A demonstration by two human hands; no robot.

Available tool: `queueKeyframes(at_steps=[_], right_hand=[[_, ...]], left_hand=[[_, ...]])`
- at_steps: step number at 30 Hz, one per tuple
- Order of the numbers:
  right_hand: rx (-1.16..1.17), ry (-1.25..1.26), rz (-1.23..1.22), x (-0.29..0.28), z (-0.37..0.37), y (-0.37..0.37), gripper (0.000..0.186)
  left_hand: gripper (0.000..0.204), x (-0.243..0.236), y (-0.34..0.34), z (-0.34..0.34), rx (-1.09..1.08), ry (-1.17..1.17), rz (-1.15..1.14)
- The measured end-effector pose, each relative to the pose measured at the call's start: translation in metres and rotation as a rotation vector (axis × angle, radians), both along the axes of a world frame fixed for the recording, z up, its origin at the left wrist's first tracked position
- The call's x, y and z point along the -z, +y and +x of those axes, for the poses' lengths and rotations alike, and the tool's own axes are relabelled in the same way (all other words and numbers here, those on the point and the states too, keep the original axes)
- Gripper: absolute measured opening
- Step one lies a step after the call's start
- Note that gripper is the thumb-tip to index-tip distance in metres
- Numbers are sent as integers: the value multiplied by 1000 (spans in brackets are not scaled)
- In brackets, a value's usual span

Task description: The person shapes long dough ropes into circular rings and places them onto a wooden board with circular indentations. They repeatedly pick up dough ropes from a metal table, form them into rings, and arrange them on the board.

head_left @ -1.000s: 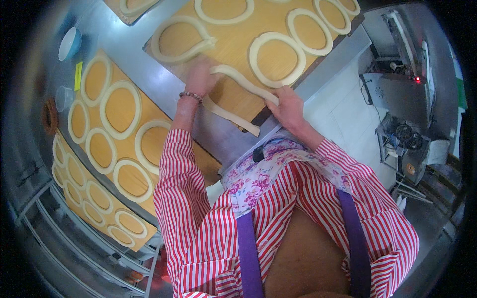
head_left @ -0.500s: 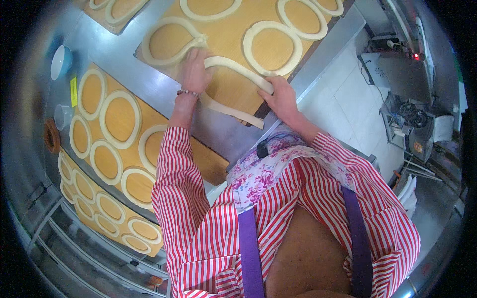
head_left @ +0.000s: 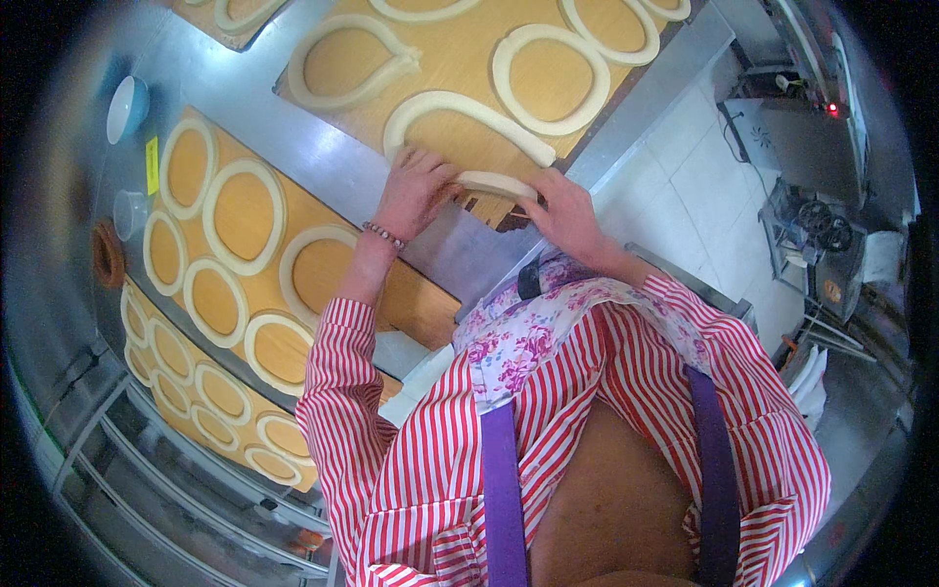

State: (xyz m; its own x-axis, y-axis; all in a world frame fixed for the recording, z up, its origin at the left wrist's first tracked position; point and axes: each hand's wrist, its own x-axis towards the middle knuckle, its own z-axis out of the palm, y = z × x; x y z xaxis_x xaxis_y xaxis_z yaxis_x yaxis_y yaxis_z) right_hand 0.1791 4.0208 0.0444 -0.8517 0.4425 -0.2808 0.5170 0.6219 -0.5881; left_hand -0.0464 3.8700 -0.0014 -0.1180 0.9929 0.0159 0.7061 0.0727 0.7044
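A person's two bare hands work a pale dough strip (head_left: 494, 184) over a wooden board (head_left: 469, 132). The left grip (head_left: 416, 196) is closed, its fingers bunched and curled onto the strip; its thumb is mostly hidden. The right grip (head_left: 565, 210) is also closed, thumb and fingers pinched on the strip. Between the two grips, a short length of dough bows slightly upward. Beyond the left grip, another length rises, curves over and runs right, making an open loop whose free end lies just past the fingers of the right grip; whether it touches them is unclear. The left fingers hide where the two lengths would meet. Farther beyond the right grip, on the same board, lies a closed dough ring (head_left: 501, 76); past the left grip, farther away, sits a teardrop-shaped loop (head_left: 342, 101) with a pinched tip. The board rests on a metal worktop (head_left: 318, 137), which shows to the left of the left grip. Farther left of that grip, a second board carries several dough rings (head_left: 209, 217), with a clear cup (head_left: 129, 213) and a blue bowl (head_left: 130, 110) well apart from it. A beaded bracelet (head_left: 383, 236) circles the wrist just behind the left grip, above a red-and-white striped sleeve (head_left: 337, 367).
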Motion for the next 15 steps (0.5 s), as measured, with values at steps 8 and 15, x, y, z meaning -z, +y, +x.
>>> queueKeyframes(at_steps=[8,15], right_hand=[[292,50,77,5,2,22,37],[363,0,2,21,-19,37,39]], left_hand=[[34,-9,19,13,17,-13,33],[40,6,51,54,87,-52,53]])
